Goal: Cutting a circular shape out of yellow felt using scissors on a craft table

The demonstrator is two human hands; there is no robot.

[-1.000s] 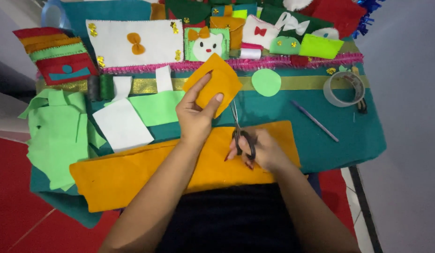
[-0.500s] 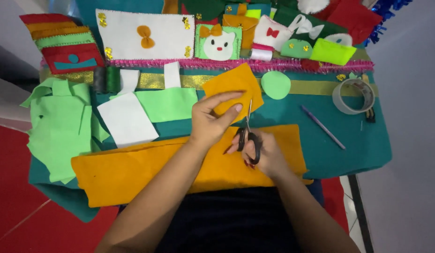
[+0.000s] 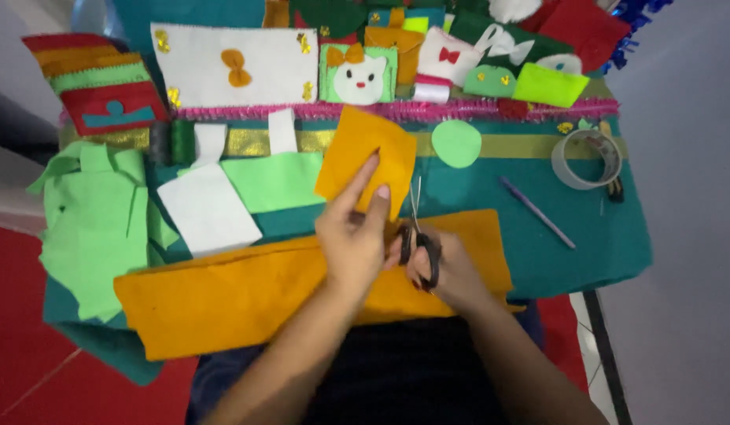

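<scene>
At frame centre, the left hand pinches one small orange felt piece, soft, matte and roughly rectangular, held tilted above the worktop, which is covered in teal felt. The right hand is closed through the black handles of one pair of scissors, blades pointing up at the piece's right edge. Beneath both hands lies one long orange felt sheet. One light-green felt circle, one tape roll and one pen lie right of centre.

Single head camera, looking steeply down.
I see the table from close above, the far edge at the frame's top, my forearms entering from below.
</scene>
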